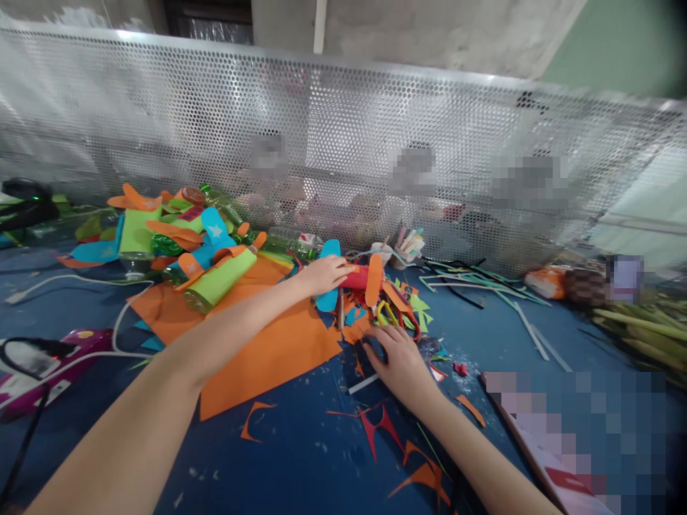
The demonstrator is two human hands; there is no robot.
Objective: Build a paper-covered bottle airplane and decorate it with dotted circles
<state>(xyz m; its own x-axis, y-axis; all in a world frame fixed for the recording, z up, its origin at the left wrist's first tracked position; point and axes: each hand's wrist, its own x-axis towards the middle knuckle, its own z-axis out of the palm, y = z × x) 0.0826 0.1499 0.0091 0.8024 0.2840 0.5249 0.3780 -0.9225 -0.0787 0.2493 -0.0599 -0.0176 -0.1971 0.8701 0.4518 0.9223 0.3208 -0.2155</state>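
Note:
A toy plane with a red paper-wrapped body (362, 277), blue wings and an orange cross piece lies among paper scraps near the middle. My left hand (328, 273) reaches over the orange sheets with its fingers closed on the red body. Closer to me, my right hand (397, 361) rests low over the scraps, fingers curved and thumb apart, with nothing visible in it. Just beyond its fingertips are orange paper scraps (358, 330) and a yellow-handled tool (385, 313), partly covered. Orange paper sheets (268, 357) lie beneath my left arm.
Several paper-wrapped bottle planes (222, 279) pile up at left. A purple power strip (80, 357) with cables lies nearer. Behind stand a cup of markers (408, 247) and a perforated metal screen (348, 136). Thin strips (483, 286) and a flat pinkish-edged object (537, 450) are right.

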